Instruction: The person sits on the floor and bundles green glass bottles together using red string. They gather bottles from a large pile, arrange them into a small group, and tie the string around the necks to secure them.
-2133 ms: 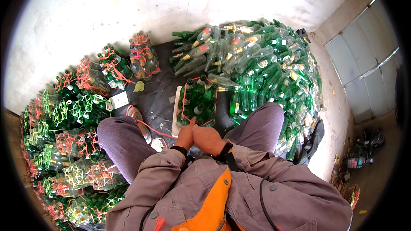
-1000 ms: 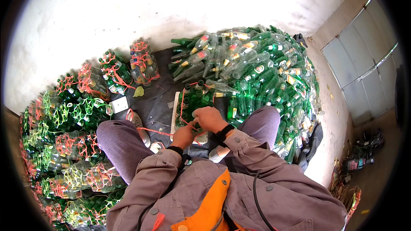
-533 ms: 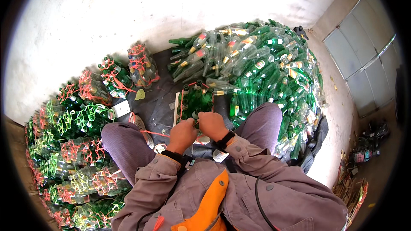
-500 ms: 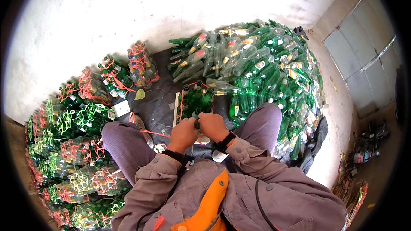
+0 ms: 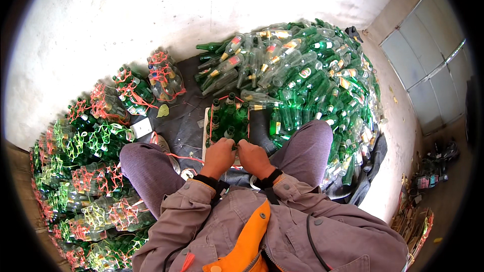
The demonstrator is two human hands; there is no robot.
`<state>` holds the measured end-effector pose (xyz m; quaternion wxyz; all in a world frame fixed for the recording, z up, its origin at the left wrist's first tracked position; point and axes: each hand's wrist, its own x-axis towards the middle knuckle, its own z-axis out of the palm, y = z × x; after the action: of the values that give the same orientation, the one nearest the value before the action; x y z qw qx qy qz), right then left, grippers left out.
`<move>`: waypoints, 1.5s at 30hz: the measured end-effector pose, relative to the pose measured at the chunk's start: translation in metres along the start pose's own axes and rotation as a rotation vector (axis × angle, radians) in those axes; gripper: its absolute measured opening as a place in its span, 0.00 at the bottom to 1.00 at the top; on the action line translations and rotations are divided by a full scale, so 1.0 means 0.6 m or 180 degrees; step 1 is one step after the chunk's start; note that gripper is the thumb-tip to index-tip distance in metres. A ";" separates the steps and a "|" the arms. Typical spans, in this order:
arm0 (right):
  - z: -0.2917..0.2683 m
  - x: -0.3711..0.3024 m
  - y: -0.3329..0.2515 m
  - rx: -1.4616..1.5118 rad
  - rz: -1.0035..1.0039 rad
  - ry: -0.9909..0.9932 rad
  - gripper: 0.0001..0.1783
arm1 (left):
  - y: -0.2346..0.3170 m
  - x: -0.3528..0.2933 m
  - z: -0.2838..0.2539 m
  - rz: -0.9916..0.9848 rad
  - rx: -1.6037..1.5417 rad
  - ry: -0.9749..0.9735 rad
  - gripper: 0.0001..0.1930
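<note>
In front of me a tight group of upright green glass bottles (image 5: 229, 119) stands on a pale board (image 5: 207, 121). A thin red strap (image 5: 249, 127) runs round the group, and a loose length of it trails off to the left. At the near side of the bottles, my left hand (image 5: 219, 156) is closed, its fingertips pinched together. Close beside it my right hand (image 5: 253, 157) is also closed, thumb and fingers bent inward. Both appear to grip the red strap where it meets the near bottles; the fingers cover most of it.
A big heap of loose green and clear bottles (image 5: 312, 80) rises at the right, reaching my right knee. Bottle bundles tied with red and green straps (image 5: 101, 141) fill the left. A white box (image 5: 141, 128) and a leaf (image 5: 163, 111) lie on dark sheeting (image 5: 186, 121). A white wall (image 5: 151, 15) stands behind.
My hands have drawn slightly apart and lowered onto the near edge of the bottle group, with the right wrist turned. More of the near bottles now shows above my fingers.
</note>
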<state>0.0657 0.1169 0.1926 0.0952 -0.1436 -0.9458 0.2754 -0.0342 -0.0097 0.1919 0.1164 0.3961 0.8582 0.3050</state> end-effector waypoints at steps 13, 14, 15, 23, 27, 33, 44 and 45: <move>0.043 -0.028 0.059 0.1470 0.0988 -0.0025 0.15 | 0.019 0.014 0.003 0.0564 0.0594 0.0061 0.05; 0.052 -0.029 0.068 0.1449 0.1016 -0.0041 0.15 | 0.021 0.015 0.004 0.0655 0.0581 0.0074 0.05; 0.059 -0.025 0.074 0.1431 0.1032 -0.0056 0.16 | 0.022 0.018 0.004 0.0744 0.0576 0.0095 0.05; 0.070 -0.029 0.090 0.1429 0.1103 -0.0352 0.18 | 0.003 0.032 0.037 0.0679 0.0205 -0.0238 0.04; 0.086 -0.033 0.103 0.1062 0.0762 -0.0429 0.17 | -0.001 0.040 0.055 0.0583 0.0163 -0.0325 0.04; 0.112 -0.031 0.118 0.0926 0.0579 -0.0492 0.18 | 0.010 0.044 0.049 0.0282 0.0414 -0.0575 0.07; 0.144 -0.028 0.124 0.0881 0.0515 -0.0466 0.14 | 0.023 0.054 0.039 0.0252 0.0737 -0.0959 0.11; 0.137 -0.026 0.121 0.0934 0.0600 -0.0488 0.14 | 0.025 0.054 0.036 0.0439 0.0998 -0.0929 0.11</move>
<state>0.0750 0.1300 0.0832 0.0165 -0.1947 -0.8823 0.4282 -0.0367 0.0313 0.1854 0.1552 0.5071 0.8400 0.1146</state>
